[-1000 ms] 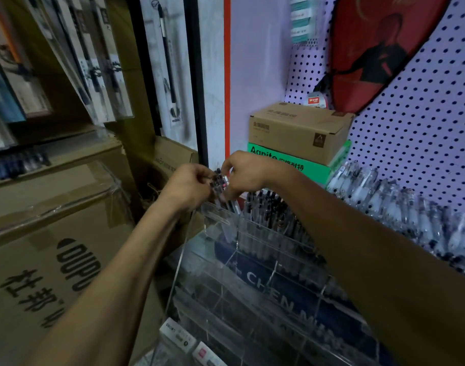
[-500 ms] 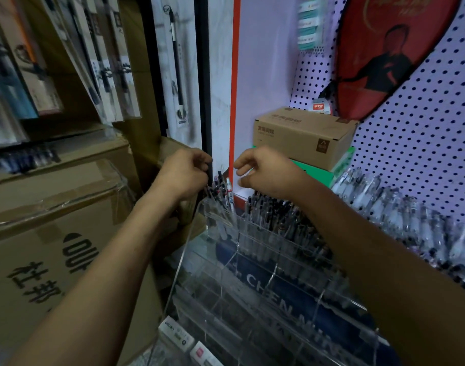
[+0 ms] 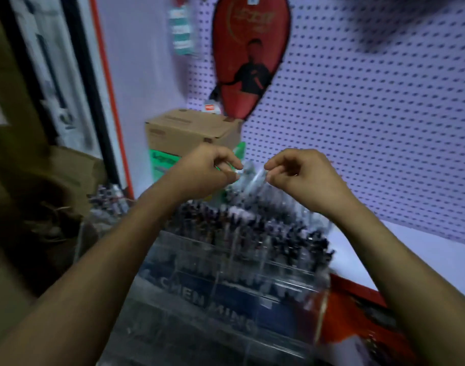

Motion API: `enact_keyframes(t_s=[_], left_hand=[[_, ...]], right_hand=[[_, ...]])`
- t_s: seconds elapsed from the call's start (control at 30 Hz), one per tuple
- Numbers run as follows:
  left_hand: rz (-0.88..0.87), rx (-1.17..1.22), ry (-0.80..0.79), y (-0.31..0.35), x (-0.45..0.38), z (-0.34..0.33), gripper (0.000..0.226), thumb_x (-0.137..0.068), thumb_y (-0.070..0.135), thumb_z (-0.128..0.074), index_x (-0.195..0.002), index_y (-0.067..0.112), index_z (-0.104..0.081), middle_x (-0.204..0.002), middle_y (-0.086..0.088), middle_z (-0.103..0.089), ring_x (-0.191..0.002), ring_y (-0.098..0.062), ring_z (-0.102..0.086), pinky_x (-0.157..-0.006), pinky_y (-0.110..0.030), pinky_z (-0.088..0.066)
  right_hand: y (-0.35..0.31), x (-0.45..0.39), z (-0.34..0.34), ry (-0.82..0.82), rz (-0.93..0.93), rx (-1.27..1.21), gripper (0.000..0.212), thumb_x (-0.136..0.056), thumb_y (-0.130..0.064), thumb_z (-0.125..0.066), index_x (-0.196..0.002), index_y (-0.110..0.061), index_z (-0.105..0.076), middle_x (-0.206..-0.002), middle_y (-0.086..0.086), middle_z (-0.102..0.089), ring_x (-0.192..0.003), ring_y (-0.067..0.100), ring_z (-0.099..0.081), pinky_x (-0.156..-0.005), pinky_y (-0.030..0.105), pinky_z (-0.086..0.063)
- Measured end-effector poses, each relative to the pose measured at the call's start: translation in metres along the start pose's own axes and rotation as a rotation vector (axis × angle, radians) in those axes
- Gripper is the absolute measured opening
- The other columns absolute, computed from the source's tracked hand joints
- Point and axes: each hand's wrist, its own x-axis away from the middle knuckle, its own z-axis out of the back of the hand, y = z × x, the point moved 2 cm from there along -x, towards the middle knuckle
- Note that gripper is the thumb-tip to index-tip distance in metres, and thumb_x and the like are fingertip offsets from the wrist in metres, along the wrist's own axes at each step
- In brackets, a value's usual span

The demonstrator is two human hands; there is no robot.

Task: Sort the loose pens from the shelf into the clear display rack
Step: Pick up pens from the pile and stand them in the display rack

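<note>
The clear display rack (image 3: 226,291) stands in front of me, its top tier packed with dark pens (image 3: 252,233). Behind it a bunch of clear-bodied pens (image 3: 248,178) stands upright. Both hands are raised over that bunch with curled fingers. My left hand (image 3: 210,167) pinches at the tops of the clear pens from the left. My right hand (image 3: 294,173) pinches one clear pen top from the right. Motion blur hides the exact grip. A small cluster of pens (image 3: 109,199) sits at the rack's far left corner.
A brown carton (image 3: 189,130) sits on a green box (image 3: 162,162) behind the rack. A red racket cover (image 3: 249,56) hangs on the pegboard wall (image 3: 371,114). Cardboard boxes (image 3: 41,207) stand at the left, and a red box (image 3: 358,320) lies at the right.
Both hands left the pens at the rack's left corner, moved right and up, and now close on the clear pens at the back. The view swung to the right.
</note>
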Motion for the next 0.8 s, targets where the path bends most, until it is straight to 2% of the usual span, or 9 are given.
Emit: enact_keyframes(t_s=[0.07, 0.17, 0.23, 0.33, 0.43, 0.57, 0.67, 0.73, 0.8], left_hand=[[-0.050, -0.051, -0.067, 0.018, -0.013, -0.031, 0.016, -0.086, 0.008, -0.064, -0.087, 0.023, -0.069, -0.065, 0.007, -0.062, -0.057, -0.005, -0.052, -0.065, -0.024, -0.043], [-0.089, -0.189, -0.201, 0.042, -0.030, -0.080, 0.021, -0.088, 0.013, -0.058, -0.104, 0.017, -0.072, -0.094, -0.005, -0.070, -0.082, -0.017, -0.062, -0.074, -0.023, -0.046], [-0.103, -0.274, -0.273, 0.057, -0.040, -0.111, 0.026, -0.089, 0.015, -0.056, -0.111, 0.018, -0.069, -0.104, -0.004, -0.068, -0.085, -0.018, -0.060, -0.077, -0.023, -0.044], [-0.118, -0.365, -0.364, 0.072, -0.053, -0.151, 0.030, -0.094, 0.013, -0.051, -0.120, 0.019, -0.063, -0.110, -0.005, -0.062, -0.080, -0.019, -0.052, -0.075, -0.031, -0.044], [-0.133, -0.390, -0.398, 0.073, -0.065, -0.184, 0.030, -0.094, 0.011, -0.049, -0.119, 0.020, -0.063, -0.121, -0.006, -0.061, -0.091, -0.025, -0.059, -0.078, -0.034, -0.050], [-0.093, -0.450, -0.537, 0.078, -0.088, -0.205, 0.022, -0.091, 0.009, -0.056, -0.104, 0.023, -0.067, -0.100, -0.002, -0.056, -0.086, -0.022, -0.054, -0.074, -0.026, -0.043], [-0.035, -0.488, -0.523, 0.073, -0.106, -0.215, 0.014, -0.089, 0.007, -0.054, -0.083, 0.019, -0.054, -0.086, -0.007, -0.046, -0.074, -0.020, -0.040, -0.066, -0.029, -0.038], [0.015, -0.517, -0.482, 0.065, -0.113, -0.223, 0.009, -0.089, 0.011, -0.058, -0.082, 0.014, -0.063, -0.083, -0.012, -0.056, -0.072, -0.024, -0.049, -0.067, -0.031, -0.045], [0.039, -0.555, -0.453, 0.061, -0.117, -0.229, 0.014, -0.088, 0.017, -0.064, -0.085, 0.004, -0.064, -0.081, -0.012, -0.059, -0.077, -0.025, -0.054, -0.070, -0.032, -0.047]], right_hand=[[0.029, 0.013, 0.022, 0.070, -0.081, 0.007, 0.009, -0.089, -0.014, -0.066, -0.091, -0.021, -0.072, -0.076, -0.013, -0.069, -0.071, 0.000, -0.064, -0.067, 0.015, -0.048], [0.072, 0.034, 0.047, 0.146, -0.213, 0.001, 0.014, -0.089, -0.011, -0.064, -0.083, -0.022, -0.069, -0.075, -0.009, -0.069, -0.076, 0.013, -0.068, -0.077, 0.032, -0.055], [0.098, 0.045, 0.058, 0.175, -0.300, -0.035, 0.015, -0.089, -0.010, -0.062, -0.081, -0.020, -0.069, -0.076, -0.004, -0.070, -0.078, 0.018, -0.068, -0.077, 0.038, -0.055], [0.130, 0.058, 0.062, 0.158, -0.376, 0.005, 0.013, -0.090, -0.009, -0.059, -0.085, -0.013, -0.071, -0.082, -0.002, -0.070, -0.081, 0.017, -0.066, -0.078, 0.034, -0.053], [0.158, 0.066, 0.052, 0.109, -0.402, 0.050, 0.013, -0.090, -0.009, -0.058, -0.087, -0.011, -0.070, -0.083, 0.001, -0.070, -0.078, 0.016, -0.065, -0.074, 0.030, -0.052], [0.194, 0.067, 0.035, 0.004, -0.501, 0.107, 0.017, -0.091, -0.015, -0.057, -0.105, -0.013, -0.067, -0.101, 0.007, -0.070, -0.091, 0.023, -0.063, -0.076, 0.026, -0.045], [0.207, 0.068, 0.028, -0.033, -0.528, 0.087, 0.028, -0.097, -0.017, -0.052, -0.123, -0.011, -0.059, -0.122, 0.011, -0.064, -0.109, 0.027, -0.058, -0.081, 0.023, -0.038], [0.207, 0.066, 0.025, -0.032, -0.484, 0.092, 0.034, -0.100, -0.015, -0.043, -0.133, -0.010, -0.053, -0.132, 0.012, -0.059, -0.117, 0.029, -0.055, -0.087, 0.023, -0.037], [0.210, 0.061, 0.021, -0.046, -0.430, 0.140, 0.038, -0.100, -0.015, -0.039, -0.135, -0.014, -0.053, -0.131, 0.015, -0.060, -0.114, 0.032, -0.057, -0.092, 0.030, -0.044]])
